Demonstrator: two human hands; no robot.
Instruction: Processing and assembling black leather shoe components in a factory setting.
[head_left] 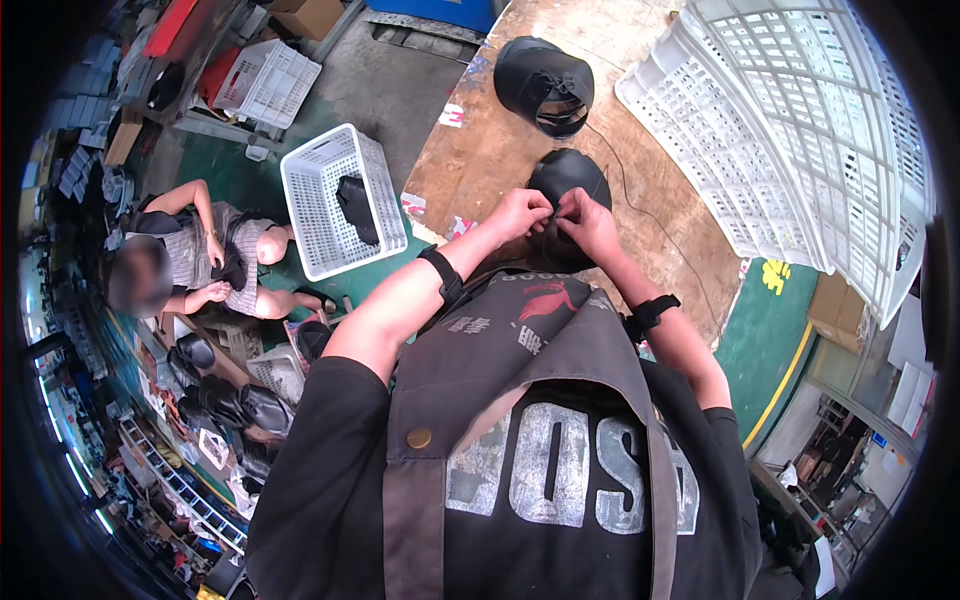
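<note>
Black shoe upper (572, 172), under both hands (524, 213) (592, 226)

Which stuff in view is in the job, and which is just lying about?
In the job:
curved black leather-like piece, with left hand and right hand at it
brown wooden table beneath

Apparently lying about:
second curved black leather-like piece, untouched
thin dark cord
white perforated plastic crate on the floor
white lattice plastic crates at right
</note>
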